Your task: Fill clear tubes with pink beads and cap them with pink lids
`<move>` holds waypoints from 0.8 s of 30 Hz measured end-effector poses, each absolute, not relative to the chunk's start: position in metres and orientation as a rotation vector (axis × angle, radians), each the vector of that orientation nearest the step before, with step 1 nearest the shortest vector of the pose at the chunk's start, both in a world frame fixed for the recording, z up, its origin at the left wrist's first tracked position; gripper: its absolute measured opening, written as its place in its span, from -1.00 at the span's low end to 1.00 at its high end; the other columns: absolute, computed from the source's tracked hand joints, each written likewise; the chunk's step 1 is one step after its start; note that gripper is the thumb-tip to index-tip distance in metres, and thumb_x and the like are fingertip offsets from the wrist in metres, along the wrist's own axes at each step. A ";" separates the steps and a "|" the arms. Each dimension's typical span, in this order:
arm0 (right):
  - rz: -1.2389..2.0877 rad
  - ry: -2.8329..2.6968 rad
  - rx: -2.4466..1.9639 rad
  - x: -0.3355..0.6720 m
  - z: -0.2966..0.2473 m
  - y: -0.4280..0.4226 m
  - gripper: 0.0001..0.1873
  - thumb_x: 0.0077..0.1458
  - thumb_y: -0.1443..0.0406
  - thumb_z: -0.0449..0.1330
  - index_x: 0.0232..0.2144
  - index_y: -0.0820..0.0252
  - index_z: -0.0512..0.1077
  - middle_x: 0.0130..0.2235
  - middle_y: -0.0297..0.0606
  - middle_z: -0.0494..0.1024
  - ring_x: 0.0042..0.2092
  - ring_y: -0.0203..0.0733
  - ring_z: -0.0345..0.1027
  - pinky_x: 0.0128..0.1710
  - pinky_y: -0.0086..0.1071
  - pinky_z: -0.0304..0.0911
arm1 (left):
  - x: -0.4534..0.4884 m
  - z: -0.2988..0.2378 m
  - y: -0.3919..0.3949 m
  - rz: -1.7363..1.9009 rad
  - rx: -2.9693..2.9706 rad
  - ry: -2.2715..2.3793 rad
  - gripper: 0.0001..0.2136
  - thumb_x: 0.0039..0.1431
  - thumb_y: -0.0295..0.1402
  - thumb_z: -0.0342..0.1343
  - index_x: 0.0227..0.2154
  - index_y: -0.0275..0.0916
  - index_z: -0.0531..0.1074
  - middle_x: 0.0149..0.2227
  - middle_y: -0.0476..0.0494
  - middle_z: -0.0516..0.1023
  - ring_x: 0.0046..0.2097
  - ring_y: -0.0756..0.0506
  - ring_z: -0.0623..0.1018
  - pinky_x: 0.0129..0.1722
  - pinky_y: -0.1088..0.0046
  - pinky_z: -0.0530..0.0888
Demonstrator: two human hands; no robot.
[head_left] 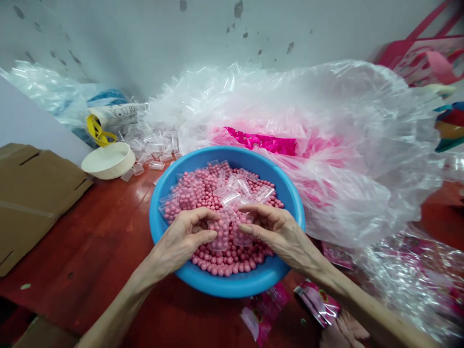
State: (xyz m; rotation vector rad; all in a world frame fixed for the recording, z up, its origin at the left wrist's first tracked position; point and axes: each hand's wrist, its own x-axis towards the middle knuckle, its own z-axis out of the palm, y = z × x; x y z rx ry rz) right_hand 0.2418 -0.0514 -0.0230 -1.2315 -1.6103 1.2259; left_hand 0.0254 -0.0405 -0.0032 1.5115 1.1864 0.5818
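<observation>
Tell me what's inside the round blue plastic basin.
The round blue plastic basin holds small pink balls with small clear plastic bags on top; its bottom is hidden beneath them.

On my feed I count two bare hands [232, 237], one round blue plastic basin [232, 285], one round cream-white bowl [108, 160] and one flat brown cardboard sheet [32, 203] at the red wooden tabletop's [90, 241] left edge, and three pink foil sachets [317, 303] toward its near right corner.
</observation>
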 end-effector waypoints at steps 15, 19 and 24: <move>0.991 -2.490 -0.890 0.240 -0.012 -0.057 -0.57 0.24 0.42 -0.05 0.15 0.14 0.17 0.03 -0.15 0.40 -0.02 -0.20 0.34 -0.01 -0.27 0.29 | 0.027 0.004 -0.047 0.408 1.962 1.131 -0.81 0.15 -0.54 -0.02 -0.24 -0.20 0.42 -0.23 -0.02 0.50 -0.14 -0.06 0.44 -0.06 0.40 0.29; 0.725 -2.544 -0.936 0.243 -0.021 -0.065 -0.39 0.14 0.51 -0.06 0.23 0.20 -0.01 0.11 -0.07 0.34 0.08 -0.09 0.29 0.02 -0.19 0.31 | 0.026 0.002 -0.048 0.417 1.983 1.221 -0.81 0.16 -0.48 0.01 -0.18 -0.16 0.40 -0.11 -0.04 0.49 -0.02 -0.10 0.41 0.03 0.36 0.24; 0.550 -2.520 -0.905 0.254 -0.043 -0.072 -0.38 0.17 0.49 -0.10 0.26 0.19 -0.08 0.19 -0.03 0.26 0.21 -0.01 0.11 0.11 -0.06 0.21 | 0.023 -0.002 -0.047 0.426 1.881 1.326 -0.82 0.15 -0.45 0.01 -0.20 -0.21 0.42 -0.15 -0.08 0.51 -0.08 -0.12 0.45 -0.02 0.32 0.30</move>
